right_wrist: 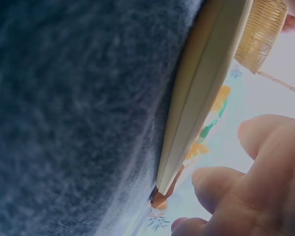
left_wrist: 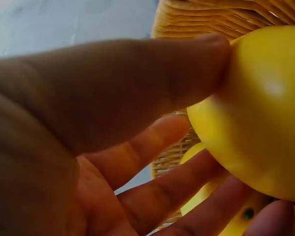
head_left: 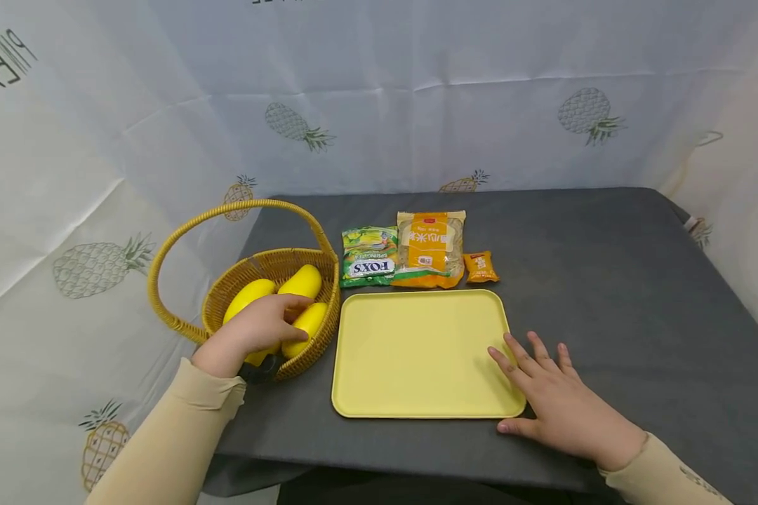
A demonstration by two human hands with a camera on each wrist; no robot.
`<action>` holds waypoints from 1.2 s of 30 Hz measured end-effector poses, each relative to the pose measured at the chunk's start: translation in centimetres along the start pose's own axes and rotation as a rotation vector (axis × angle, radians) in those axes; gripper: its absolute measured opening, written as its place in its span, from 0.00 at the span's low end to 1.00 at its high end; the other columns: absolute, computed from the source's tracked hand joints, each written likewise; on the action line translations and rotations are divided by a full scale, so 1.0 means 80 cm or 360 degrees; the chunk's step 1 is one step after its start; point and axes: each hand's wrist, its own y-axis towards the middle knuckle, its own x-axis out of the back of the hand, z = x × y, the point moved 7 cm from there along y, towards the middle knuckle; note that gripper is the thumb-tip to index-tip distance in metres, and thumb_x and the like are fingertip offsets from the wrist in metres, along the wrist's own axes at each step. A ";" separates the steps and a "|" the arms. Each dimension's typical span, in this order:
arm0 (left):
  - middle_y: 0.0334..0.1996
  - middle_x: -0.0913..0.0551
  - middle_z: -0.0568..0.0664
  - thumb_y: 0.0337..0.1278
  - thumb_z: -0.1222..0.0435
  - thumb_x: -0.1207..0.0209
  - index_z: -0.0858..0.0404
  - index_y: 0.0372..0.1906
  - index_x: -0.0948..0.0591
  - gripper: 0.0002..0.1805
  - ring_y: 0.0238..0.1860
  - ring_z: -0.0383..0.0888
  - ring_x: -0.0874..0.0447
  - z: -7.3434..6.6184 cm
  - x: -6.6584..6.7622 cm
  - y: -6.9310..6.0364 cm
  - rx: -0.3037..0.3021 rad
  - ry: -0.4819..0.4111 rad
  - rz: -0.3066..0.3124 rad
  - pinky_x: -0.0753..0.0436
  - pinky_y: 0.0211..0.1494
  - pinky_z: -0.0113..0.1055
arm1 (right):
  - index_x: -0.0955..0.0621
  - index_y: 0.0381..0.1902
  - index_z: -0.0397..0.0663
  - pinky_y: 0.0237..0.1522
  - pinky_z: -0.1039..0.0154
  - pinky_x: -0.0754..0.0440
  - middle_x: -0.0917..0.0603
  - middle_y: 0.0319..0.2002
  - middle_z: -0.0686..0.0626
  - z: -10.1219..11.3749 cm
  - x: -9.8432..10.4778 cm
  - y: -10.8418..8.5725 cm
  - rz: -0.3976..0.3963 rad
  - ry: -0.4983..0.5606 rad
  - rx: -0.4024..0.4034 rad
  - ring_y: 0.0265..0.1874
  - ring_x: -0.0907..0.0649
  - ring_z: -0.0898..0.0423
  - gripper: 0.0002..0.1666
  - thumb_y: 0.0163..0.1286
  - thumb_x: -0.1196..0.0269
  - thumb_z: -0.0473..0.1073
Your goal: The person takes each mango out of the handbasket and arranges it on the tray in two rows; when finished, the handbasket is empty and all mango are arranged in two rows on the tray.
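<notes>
A wicker basket (head_left: 271, 261) with a tall handle stands at the left and holds several smooth yellow mangoes. My left hand (head_left: 262, 324) reaches into it. Its thumb and fingers grip the front right mango (head_left: 311, 320); in the left wrist view the thumb presses on one side of this mango (left_wrist: 265, 108) and the fingers lie on the other. Another mango (head_left: 302, 281) sits behind the fingers. Over the right edge of a yellow tray (head_left: 423, 358), my right hand (head_left: 556, 403) is spread with straight fingers, holding nothing.
Behind the tray lie a green FOX'S candy bag (head_left: 369, 256), an orange and clear food packet (head_left: 431, 249) and a small orange packet (head_left: 481, 267). Dark grey cloth (head_left: 625, 294) covers the table. A pineapple-print curtain (head_left: 417, 140) hangs behind and at the sides.
</notes>
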 end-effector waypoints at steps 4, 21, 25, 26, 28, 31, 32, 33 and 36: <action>0.68 0.15 0.61 0.62 0.59 0.22 0.61 0.78 0.21 0.39 0.62 0.58 0.16 -0.005 0.000 0.002 -0.0019 0.0156 0.0000 0.17 0.65 0.57 | 0.40 0.91 0.65 0.80 0.18 0.60 0.47 0.91 0.40 -0.001 -0.001 -0.002 -0.0003 0.0016 0.0012 0.87 0.51 0.24 0.67 0.61 0.23 0.74; 0.73 0.22 0.66 0.59 0.64 0.32 0.62 0.79 0.24 0.40 0.60 0.58 0.19 0.003 0.013 -0.009 0.0020 -0.0256 0.0032 0.17 0.49 0.41 | 0.39 0.90 0.63 0.79 0.16 0.56 0.46 0.90 0.40 -0.002 0.000 -0.007 -0.0018 0.0030 0.0019 0.87 0.49 0.24 0.66 0.62 0.23 0.73; 0.77 0.27 0.66 0.63 0.64 0.32 0.62 0.82 0.28 0.41 0.69 0.62 0.21 0.001 0.020 -0.022 0.0008 -0.0470 0.0013 0.14 0.52 0.41 | 0.40 0.90 0.63 0.78 0.16 0.55 0.46 0.90 0.40 -0.003 -0.001 -0.008 -0.0019 0.0036 0.0009 0.87 0.49 0.23 0.67 0.62 0.23 0.74; 0.77 0.27 0.66 0.65 0.65 0.32 0.63 0.82 0.29 0.41 0.69 0.63 0.21 -0.001 0.023 -0.025 -0.0004 -0.0533 0.0001 0.13 0.53 0.41 | 0.40 0.91 0.63 0.78 0.16 0.55 0.47 0.90 0.40 -0.003 -0.001 -0.009 -0.0016 0.0044 0.0005 0.87 0.50 0.23 0.67 0.62 0.23 0.74; 0.77 0.26 0.65 0.67 0.65 0.32 0.63 0.83 0.30 0.41 0.68 0.62 0.20 -0.006 0.028 -0.032 -0.0033 -0.0634 -0.0040 0.13 0.53 0.40 | 0.40 0.91 0.63 0.78 0.15 0.56 0.47 0.90 0.40 -0.004 -0.002 -0.009 -0.0011 0.0060 -0.0001 0.87 0.50 0.23 0.67 0.62 0.24 0.74; 0.78 0.27 0.63 0.69 0.67 0.31 0.63 0.84 0.31 0.41 0.66 0.61 0.20 -0.017 0.034 -0.043 -0.0084 -0.0768 -0.0127 0.13 0.52 0.39 | 0.41 0.91 0.62 0.78 0.15 0.57 0.47 0.90 0.39 -0.005 -0.003 -0.010 -0.0001 0.0085 -0.0013 0.86 0.50 0.23 0.68 0.62 0.25 0.75; 0.79 0.28 0.62 0.69 0.67 0.31 0.62 0.84 0.31 0.41 0.67 0.60 0.21 -0.021 0.035 -0.046 -0.0100 -0.0799 -0.0160 0.14 0.52 0.37 | 0.41 0.91 0.62 0.78 0.15 0.58 0.47 0.90 0.39 -0.006 -0.004 -0.010 0.0003 0.0093 -0.0019 0.87 0.51 0.23 0.68 0.62 0.25 0.75; 0.79 0.28 0.61 0.69 0.67 0.30 0.61 0.84 0.31 0.41 0.67 0.60 0.22 -0.026 0.035 -0.049 -0.0112 -0.0829 -0.0196 0.14 0.52 0.36 | 0.41 0.91 0.62 0.78 0.15 0.58 0.47 0.90 0.39 -0.007 -0.004 -0.010 0.0007 0.0101 -0.0023 0.87 0.51 0.23 0.68 0.62 0.25 0.76; 0.79 0.28 0.60 0.68 0.69 0.30 0.61 0.84 0.30 0.41 0.68 0.60 0.23 -0.041 0.031 -0.054 -0.0176 -0.0931 -0.0281 0.13 0.53 0.33 | 0.42 0.91 0.62 0.78 0.15 0.60 0.48 0.91 0.39 -0.008 -0.005 -0.010 0.0014 0.0118 -0.0031 0.87 0.52 0.23 0.68 0.62 0.26 0.76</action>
